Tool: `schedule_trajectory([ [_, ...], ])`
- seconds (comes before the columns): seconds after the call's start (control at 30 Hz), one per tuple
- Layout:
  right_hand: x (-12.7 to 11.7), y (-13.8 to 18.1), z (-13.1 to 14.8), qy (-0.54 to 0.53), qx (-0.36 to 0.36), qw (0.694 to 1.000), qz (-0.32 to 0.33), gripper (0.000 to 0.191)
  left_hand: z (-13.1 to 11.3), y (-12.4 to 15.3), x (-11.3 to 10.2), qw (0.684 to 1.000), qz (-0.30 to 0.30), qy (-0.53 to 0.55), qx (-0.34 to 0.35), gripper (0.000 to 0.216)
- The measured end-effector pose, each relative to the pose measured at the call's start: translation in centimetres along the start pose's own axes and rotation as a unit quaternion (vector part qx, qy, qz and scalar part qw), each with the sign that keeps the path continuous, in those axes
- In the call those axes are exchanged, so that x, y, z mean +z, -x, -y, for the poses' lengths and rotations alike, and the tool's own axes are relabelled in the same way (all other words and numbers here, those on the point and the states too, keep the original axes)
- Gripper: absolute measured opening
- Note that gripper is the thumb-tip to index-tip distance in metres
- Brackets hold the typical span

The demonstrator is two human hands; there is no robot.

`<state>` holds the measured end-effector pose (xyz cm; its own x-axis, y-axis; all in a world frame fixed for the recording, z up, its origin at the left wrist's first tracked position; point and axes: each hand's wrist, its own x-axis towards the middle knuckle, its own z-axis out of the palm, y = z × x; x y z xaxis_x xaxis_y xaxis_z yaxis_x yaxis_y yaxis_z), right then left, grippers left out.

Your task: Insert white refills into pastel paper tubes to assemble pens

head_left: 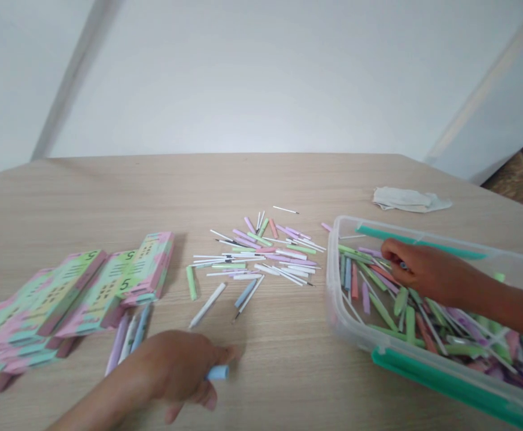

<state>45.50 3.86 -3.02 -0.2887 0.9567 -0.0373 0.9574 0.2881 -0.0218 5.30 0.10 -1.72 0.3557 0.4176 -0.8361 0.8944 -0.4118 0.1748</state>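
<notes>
My left hand (178, 365) is over the front of the table, slightly blurred, its fingers closed round a light blue pen piece (218, 372); only one end of the piece shows. My right hand (416, 272) reaches into a clear plastic box (351, 342) of loose pen parts. Its fingers are pinched, with the end of a small bluish pen piece (404, 265) showing between them. Under that hand lie green, purple, red and blue barrels and caps (382, 308) mixed with thin white refills. On the table between my hands are a white pen barrel (207, 305) and a blue cap (246, 293).
A loose pile of refills and coloured pen parts (261, 254) lies mid-table. Stacked pastel cartons (70, 287) stand at left, with several pens (129, 332) beside them. Behind the box is a folded white cloth (409, 199). A pale wall (252, 78) borders the table's far edge.
</notes>
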Motion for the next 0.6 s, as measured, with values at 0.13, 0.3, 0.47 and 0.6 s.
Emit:
schedule_trajectory([
  [0.13, -2.9, 2.1, 4.8, -0.078, 0.022, 0.995, -0.063, 0.012, -0.1, 0.0, 0.3, 0.999, -0.021, -0.026, 0.008, 0.066],
  [0.3, -1.8, 4.5, 16.0, -0.163, -0.03, 0.985, -0.053, 0.005, -0.8, 0.4, 0.7, 0.997, -0.034, -0.072, 0.019, 0.062],
  [0.47, 3.2, 4.1, 23.6, -0.127, -0.032, 0.987, 0.097, 0.018, -1.0, 0.9, 1.0, 0.995, -0.03, -0.098, 0.003, 0.058],
  [0.6, 5.9, 1.9, 24.5, -0.085, -0.021, 0.993, 0.075, 0.026, -0.2, 0.6, 1.6, 0.994, -0.04, -0.102, 0.027, 0.058],
])
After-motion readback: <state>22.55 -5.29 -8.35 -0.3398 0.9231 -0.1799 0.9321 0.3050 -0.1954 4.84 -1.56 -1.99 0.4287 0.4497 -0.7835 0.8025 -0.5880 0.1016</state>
